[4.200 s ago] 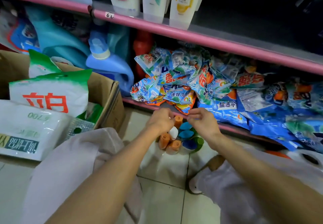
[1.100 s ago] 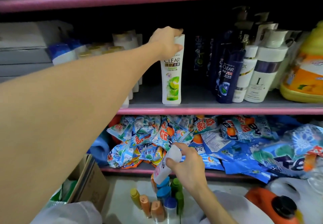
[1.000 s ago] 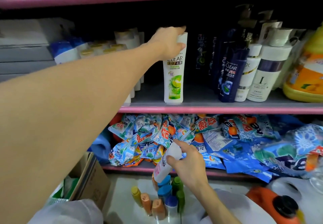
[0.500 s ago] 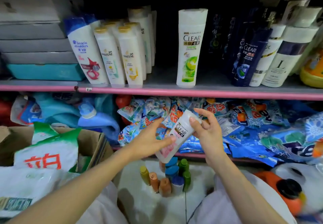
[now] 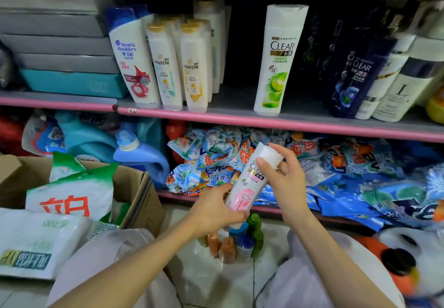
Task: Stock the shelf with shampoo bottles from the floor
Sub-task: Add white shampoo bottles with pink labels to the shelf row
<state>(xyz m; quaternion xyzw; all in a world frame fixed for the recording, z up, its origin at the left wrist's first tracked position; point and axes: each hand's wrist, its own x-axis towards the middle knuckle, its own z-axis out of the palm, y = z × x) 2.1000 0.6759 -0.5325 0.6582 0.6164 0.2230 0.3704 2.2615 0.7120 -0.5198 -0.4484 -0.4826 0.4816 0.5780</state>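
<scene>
A white shampoo bottle with a pink flower label (image 5: 249,182) is tilted in front of the lower shelf. My left hand (image 5: 213,211) grips its lower end, and my right hand (image 5: 286,178) holds its upper end. A white and green shampoo bottle (image 5: 278,62) stands alone on the pink-edged shelf (image 5: 240,119). On the floor below my hands stands a cluster of small bottles (image 5: 235,238) with orange, blue and green caps.
Other shampoo bottles (image 5: 177,62) stand left on the shelf, dark and white ones (image 5: 374,74) right. Detergent packets (image 5: 312,163) fill the lower shelf. A cardboard box (image 5: 134,199) with bags sits left; an orange and white jug (image 5: 396,259) right.
My left hand let go of the white and green bottle on the shelf and came down to the pink-labelled bottle. Both hands now hold it, and it has turned slightly.
</scene>
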